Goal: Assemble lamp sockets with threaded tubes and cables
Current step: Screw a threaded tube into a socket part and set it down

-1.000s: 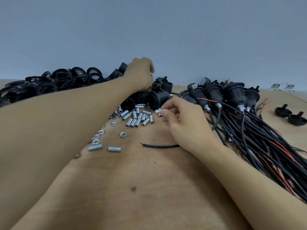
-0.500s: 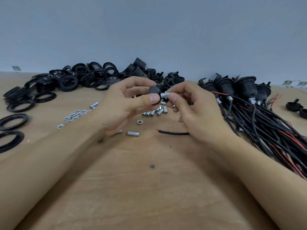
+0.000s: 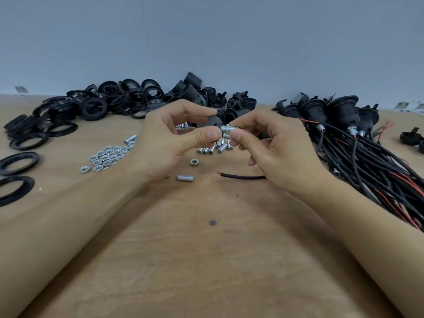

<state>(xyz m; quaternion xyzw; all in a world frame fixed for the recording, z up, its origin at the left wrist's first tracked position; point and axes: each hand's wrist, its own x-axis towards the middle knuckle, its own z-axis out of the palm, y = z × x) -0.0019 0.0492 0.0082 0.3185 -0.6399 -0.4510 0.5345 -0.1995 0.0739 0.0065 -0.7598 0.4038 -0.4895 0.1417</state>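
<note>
Centrally, above the table, a black socket is pinched by the left hand, and a tube with a nut on it is pinched by the right hand. The tube's long axis lies left-right, pointing into the socket; both hands are equally near. Half a second earlier the parts were held much the same, only closer together now.

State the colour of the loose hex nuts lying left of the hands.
Shiny silver metal hex nuts; head view.

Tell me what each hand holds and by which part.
Left hand pinches the black socket cap by its body; right hand pinches the threaded tube's outer end.
</note>
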